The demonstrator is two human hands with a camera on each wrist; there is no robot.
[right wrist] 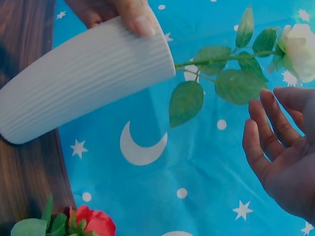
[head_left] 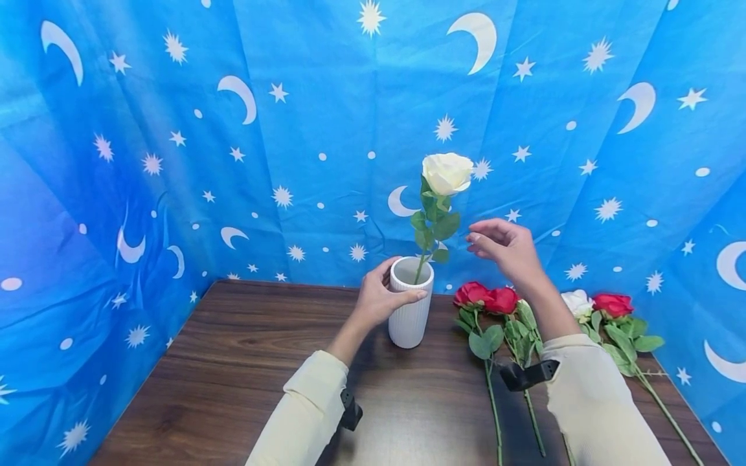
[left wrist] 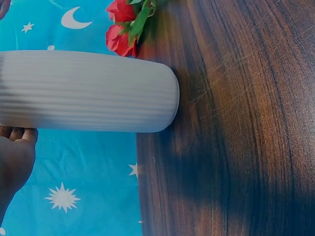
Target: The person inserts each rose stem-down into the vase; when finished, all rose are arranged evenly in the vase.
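Note:
A white ribbed vase (head_left: 410, 320) stands upright on the table, and my left hand (head_left: 381, 294) grips it near the rim, thumb across the front. One white rose (head_left: 447, 173) with green leaves stands in the vase, its stem going down inside the rim. To the right of that rose, my right hand (head_left: 508, 249) is in the air with fingers loosely bent and nothing held. In the right wrist view, the fingertips of the right hand (right wrist: 285, 147) are close to a leaf (right wrist: 241, 86); whether they touch it I cannot tell.
On the dark wooden table (head_left: 233, 362), red roses (head_left: 501, 301) with long stems lie right of the vase. Another white rose (head_left: 578, 303) and a red rose (head_left: 613, 304) lie farther right, partly behind my right forearm. A blue cloth (head_left: 326, 77) with moons and stars hangs behind.

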